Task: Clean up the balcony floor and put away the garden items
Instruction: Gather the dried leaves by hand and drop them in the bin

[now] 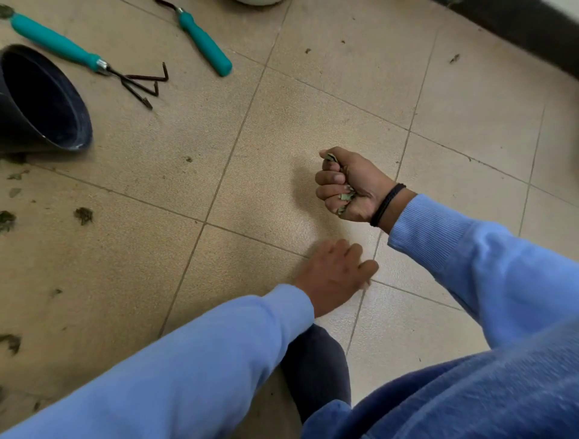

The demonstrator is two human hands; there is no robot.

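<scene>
My right hand (351,185) is a fist held above the beige tiled floor (282,109), gripping a bunch of dry leaves (346,200) that poke out between the fingers. My left hand (336,272) is lower, fingers loosely spread and touching the floor near a tile joint; it is blurred and holds nothing I can see. Dry leaf scraps (84,215) lie scattered on the tiles at the left. A black plastic pot (40,100) lies on its side at the upper left. A teal-handled hand rake (81,56) and a second teal-handled tool (203,40) lie beyond it.
A dark skirting strip (517,28) runs along the wall at the upper right. A white rounded object (260,2) peeks in at the top edge. My knee in dark trousers (316,369) is at the bottom centre. Small specks of debris (454,58) dot the far tiles.
</scene>
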